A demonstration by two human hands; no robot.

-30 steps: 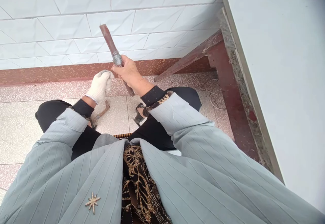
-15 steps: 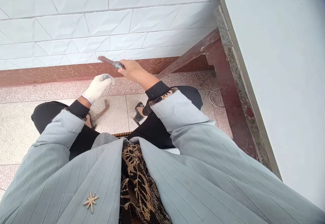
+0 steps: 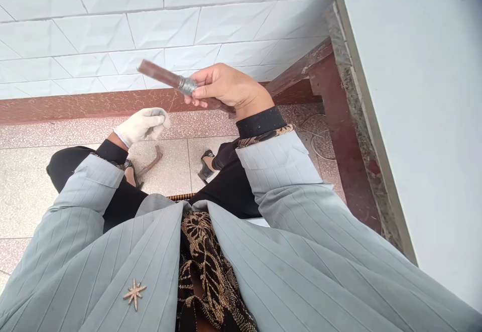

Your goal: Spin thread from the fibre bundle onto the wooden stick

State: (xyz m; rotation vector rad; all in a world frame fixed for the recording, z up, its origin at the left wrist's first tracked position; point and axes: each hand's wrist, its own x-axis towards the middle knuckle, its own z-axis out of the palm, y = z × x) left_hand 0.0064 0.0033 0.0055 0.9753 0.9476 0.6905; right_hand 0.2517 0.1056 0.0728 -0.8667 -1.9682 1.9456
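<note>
My right hand (image 3: 226, 87) is bare and closed around a reddish-brown stick (image 3: 156, 73) that has a band of thin grey wire (image 3: 187, 85) wound round it near my fingers. The stick lies almost level and points left. A fine strand of wire runs down from the band to my left hand (image 3: 141, 125). That hand wears a white knit glove and its fingers are pinched together on the strand. Both hands are held above my knees, in front of the tiled wall.
A curved rusty metal tool (image 3: 150, 160) lies on the speckled floor between my feet. A white wall face with a rough stone edge (image 3: 346, 71) rises on the right. A dark wooden plank (image 3: 297, 68) leans by it, and a thin cord (image 3: 316, 141) lies near.
The stick, upright a second ago, swung down to the left and now lies almost level and higher. My right hand has turned over and risen. The gloved left hand stayed nearly in place.
</note>
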